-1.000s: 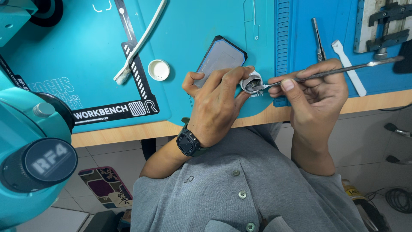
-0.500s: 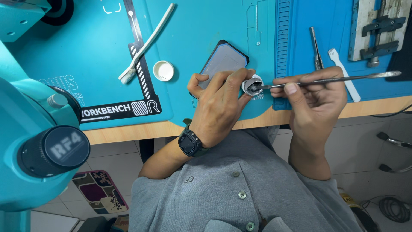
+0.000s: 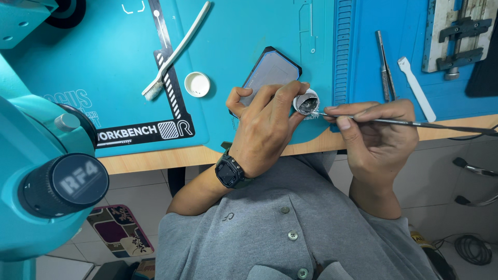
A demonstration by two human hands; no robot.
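My left hand [image 3: 264, 127], with a black watch on the wrist, grips a small white round jar [image 3: 306, 101] of dark grey paste on the teal mat [image 3: 104, 62]. My right hand [image 3: 376, 132] pinches a thin metal spatula [image 3: 415, 123] whose tip sits in the jar's opening. The spatula's long handle points right and slightly down, past the table edge. A flat grey rectangular plate with a dark frame [image 3: 270, 70] lies just behind my left hand.
The jar's white lid [image 3: 197, 84] and a white brush [image 3: 176, 52] lie on the mat to the left. Metal tweezers [image 3: 384, 65], a white plastic pry tool [image 3: 416, 88] and a clamp fixture [image 3: 459, 36] rest on the blue mat at right. A teal microscope [image 3: 46, 171] fills the left side.
My right hand has dropped lower and swung the spatula's handle down from pointing up-right to pointing slightly down-right, with the tip kept in the jar. My left hand stays on the jar.
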